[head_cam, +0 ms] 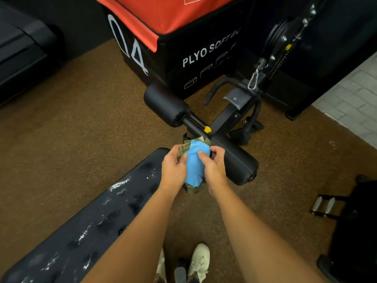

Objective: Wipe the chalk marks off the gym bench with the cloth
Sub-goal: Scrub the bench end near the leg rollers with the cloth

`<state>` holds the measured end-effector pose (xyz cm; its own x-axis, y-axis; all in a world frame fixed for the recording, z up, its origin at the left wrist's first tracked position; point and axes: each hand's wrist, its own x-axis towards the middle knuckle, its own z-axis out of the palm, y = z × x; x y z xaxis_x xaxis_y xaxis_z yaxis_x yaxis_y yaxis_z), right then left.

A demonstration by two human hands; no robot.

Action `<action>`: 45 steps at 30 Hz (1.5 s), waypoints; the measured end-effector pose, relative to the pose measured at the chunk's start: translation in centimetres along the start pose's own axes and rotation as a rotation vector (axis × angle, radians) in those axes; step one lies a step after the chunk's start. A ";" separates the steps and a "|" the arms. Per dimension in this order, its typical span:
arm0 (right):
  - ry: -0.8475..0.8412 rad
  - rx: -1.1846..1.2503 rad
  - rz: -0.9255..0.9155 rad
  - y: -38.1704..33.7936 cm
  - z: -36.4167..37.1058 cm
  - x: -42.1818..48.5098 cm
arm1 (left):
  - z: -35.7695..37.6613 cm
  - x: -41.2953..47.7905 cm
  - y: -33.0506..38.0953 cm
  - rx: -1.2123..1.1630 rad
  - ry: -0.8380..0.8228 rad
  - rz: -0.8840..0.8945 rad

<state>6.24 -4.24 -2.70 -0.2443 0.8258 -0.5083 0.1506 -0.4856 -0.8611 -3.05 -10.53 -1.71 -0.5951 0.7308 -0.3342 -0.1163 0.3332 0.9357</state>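
**Cloth [195,166] readied, chalk marks [120,183] untouched**

Head view: bunched at the far end of the gym bench [91,221], pinched between curled fingers of left hand [173,170] and right hand [214,170]. White streaks scattered along the bench pad. Likely the gathering stage; next, pressing down and sweeping along the bench.

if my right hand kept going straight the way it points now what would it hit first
The right hand pinches the blue cloth, so that comes first. Past it, the line likely meets the bench's black crossbar near the yellow knob, though depth is unclear.
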 end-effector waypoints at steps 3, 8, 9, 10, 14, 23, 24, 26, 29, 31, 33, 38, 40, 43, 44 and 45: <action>-0.083 -0.015 0.047 1.2 0.8 0.1 | -2.0 0.1 -1.7 0.012 0.028 -0.010; -0.112 -0.249 0.018 4.1 2.3 0.8 | -5.3 0.7 -5.2 0.144 0.140 -0.106; -0.119 -0.290 0.001 4.9 2.6 1.0 | -5.9 0.8 -6.0 0.174 0.151 -0.129; -0.121 -0.331 -0.020 5.5 2.9 1.2 | -6.3 0.9 -6.6 0.201 0.157 -0.145; -0.128 -0.434 -0.046 7.9 3.9 2.2 | -7.3 1.3 -9.2 0.263 0.186 -0.188; -0.133 -0.615 -0.075 11.4 5.8 5.2 | -8.3 3.1 -13.3 0.360 0.186 -0.200; -0.136 -0.631 -0.076 11.8 6.1 5.6 | -8.3 3.2 -13.7 0.377 0.183 -0.193; -0.140 -0.653 -0.074 12.3 6.5 6.2 | -8.6 3.3 -14.6 0.413 0.181 -0.171; -0.133 -0.697 -0.079 12.9 7.0 7.0 | -9.4 3.2 -16.2 0.527 0.190 -0.139; -0.106 -0.748 -0.111 13.1 7.2 7.5 | -10.1 3.0 -17.6 0.627 0.204 -0.098; -0.072 -0.847 -0.179 13.4 7.6 8.1 | -10.8 2.9 -19.0 0.743 0.227 -0.043; -0.053 -1.331 -0.356 15.3 8.6 8.3 | -11.2 3.1 -21.8 1.005 0.221 0.039; -0.092 -1.407 -0.424 16.2 9.1 8.0 | -11.0 3.3 -22.5 1.073 0.203 0.051; -0.177 -1.472 -0.448 17.9 9.5 8.3 | -10.8 3.9 -23.5 1.162 0.162 0.031; -0.183 -1.488 -0.460 18.4 9.6 8.4 | -10.8 4.1 -23.9 1.178 0.152 0.028; -0.177 -1.496 -0.481 18.8 9.5 8.6 | -10.9 4.4 -24.2 1.190 0.145 0.030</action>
<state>-2.14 -9.05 -23.32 -0.6337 0.7185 -0.2867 0.7732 0.5999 -0.2056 -11.48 -21.87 -24.62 -0.6779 0.6995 -0.2265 0.6620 0.7147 0.2257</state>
